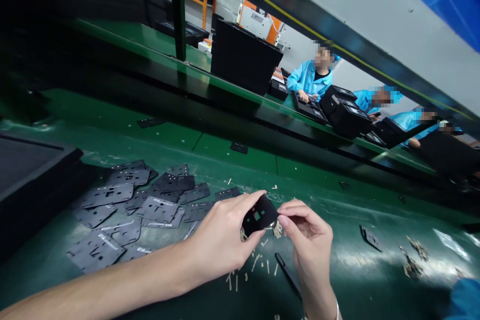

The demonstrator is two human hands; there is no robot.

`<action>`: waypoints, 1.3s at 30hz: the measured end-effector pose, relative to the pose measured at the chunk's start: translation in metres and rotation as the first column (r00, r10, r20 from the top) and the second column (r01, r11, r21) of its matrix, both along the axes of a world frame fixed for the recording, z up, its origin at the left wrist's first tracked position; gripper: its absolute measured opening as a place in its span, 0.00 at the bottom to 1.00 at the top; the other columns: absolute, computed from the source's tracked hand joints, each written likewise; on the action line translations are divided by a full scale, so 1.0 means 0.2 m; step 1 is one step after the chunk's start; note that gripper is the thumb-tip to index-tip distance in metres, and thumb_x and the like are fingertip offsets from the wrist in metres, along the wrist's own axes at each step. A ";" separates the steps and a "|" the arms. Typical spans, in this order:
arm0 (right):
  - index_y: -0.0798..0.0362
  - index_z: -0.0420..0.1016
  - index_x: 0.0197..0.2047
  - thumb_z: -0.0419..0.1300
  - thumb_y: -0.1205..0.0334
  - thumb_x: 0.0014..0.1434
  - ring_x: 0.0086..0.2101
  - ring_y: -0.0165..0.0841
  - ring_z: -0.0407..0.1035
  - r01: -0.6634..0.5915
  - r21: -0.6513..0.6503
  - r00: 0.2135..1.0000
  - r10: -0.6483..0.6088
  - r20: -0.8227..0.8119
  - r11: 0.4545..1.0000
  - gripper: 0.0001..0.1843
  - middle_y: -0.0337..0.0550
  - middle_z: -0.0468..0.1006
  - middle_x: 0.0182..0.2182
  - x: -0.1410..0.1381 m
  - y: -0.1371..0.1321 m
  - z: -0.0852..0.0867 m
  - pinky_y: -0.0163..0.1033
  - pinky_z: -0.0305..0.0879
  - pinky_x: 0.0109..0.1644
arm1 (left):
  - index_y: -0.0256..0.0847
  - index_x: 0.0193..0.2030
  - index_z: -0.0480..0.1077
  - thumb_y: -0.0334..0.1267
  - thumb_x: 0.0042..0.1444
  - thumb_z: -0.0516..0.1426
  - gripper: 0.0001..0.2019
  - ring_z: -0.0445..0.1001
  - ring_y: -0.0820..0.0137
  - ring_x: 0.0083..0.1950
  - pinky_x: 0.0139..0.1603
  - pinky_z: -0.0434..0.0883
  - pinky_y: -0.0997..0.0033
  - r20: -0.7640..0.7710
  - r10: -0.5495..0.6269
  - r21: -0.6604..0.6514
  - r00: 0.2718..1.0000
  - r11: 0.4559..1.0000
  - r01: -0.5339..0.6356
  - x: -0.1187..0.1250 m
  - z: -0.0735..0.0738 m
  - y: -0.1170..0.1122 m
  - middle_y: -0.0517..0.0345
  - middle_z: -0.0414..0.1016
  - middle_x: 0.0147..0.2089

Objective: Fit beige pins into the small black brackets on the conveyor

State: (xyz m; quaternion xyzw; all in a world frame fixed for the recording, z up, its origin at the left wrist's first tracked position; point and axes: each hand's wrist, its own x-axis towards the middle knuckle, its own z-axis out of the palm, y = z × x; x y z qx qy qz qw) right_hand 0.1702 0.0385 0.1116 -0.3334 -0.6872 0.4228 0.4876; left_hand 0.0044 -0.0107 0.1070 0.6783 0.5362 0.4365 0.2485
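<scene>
My left hand [228, 232] is closed round a thin black plate [262, 212] with small cut-outs, gripping it by its edges and holding it tilted above the bench. At the plate's right corner, my right hand [309, 232] has thumb and forefinger pinched together; whatever lies between the fingertips is too small to make out. Below the hands, small beige strips [257, 262] lie scattered on the green surface. Beside my right wrist rests a black tweezers-like tool [288, 275], partly hidden by the hand. Many similar dark plates [159, 209] form a loose pile left of my hands.
A black foam-like box [33, 175] stands at the far left. Right of my hands lie another black plate [370, 238] and heaps of small parts [412, 264]. Beyond a ledge, people in blue work clothes [309, 77] sit by black trays [309, 107].
</scene>
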 end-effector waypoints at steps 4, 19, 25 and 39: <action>0.50 0.75 0.32 0.60 0.75 0.53 0.34 0.34 0.68 0.037 0.187 0.998 -0.046 0.043 0.982 0.09 0.41 0.74 0.29 -0.03 -0.02 0.01 0.39 0.65 0.34 | 0.40 0.55 0.64 0.33 0.51 0.57 0.22 0.74 0.66 0.38 0.37 0.72 0.68 0.043 -0.020 -0.043 0.999 0.999 0.022 0.00 0.01 0.01 0.55 0.75 0.42; 0.49 0.73 0.39 0.59 0.69 0.56 0.34 0.32 0.68 0.040 0.065 0.999 -0.040 0.001 0.997 0.08 0.41 0.74 0.33 -0.02 -0.04 -0.02 0.35 0.63 0.30 | 0.42 0.46 0.67 0.36 0.49 0.59 0.16 0.69 0.72 0.27 0.28 0.66 0.74 0.141 -0.051 -0.159 0.989 0.984 0.074 -0.02 0.05 0.01 0.61 0.73 0.35; 0.51 0.72 0.32 0.59 0.70 0.57 0.33 0.29 0.66 0.007 0.005 0.998 -0.006 -0.063 1.000 0.05 0.39 0.72 0.31 -0.03 -0.03 -0.02 0.33 0.59 0.30 | 0.42 0.47 0.67 0.34 0.49 0.59 0.17 0.69 0.71 0.29 0.28 0.65 0.74 0.139 -0.059 -0.143 0.989 0.986 0.079 -0.01 0.04 0.00 0.61 0.73 0.35; 0.50 0.72 0.38 0.63 0.66 0.53 0.26 0.27 0.66 0.098 -0.171 0.991 -0.112 -0.074 0.980 0.08 0.41 0.75 0.32 -0.04 -0.04 0.00 0.30 0.58 0.22 | 0.42 0.51 0.65 0.31 0.51 0.57 0.18 0.72 0.69 0.35 0.33 0.69 0.71 0.111 -0.067 -0.054 0.992 0.996 0.074 -0.01 0.03 0.00 0.58 0.74 0.40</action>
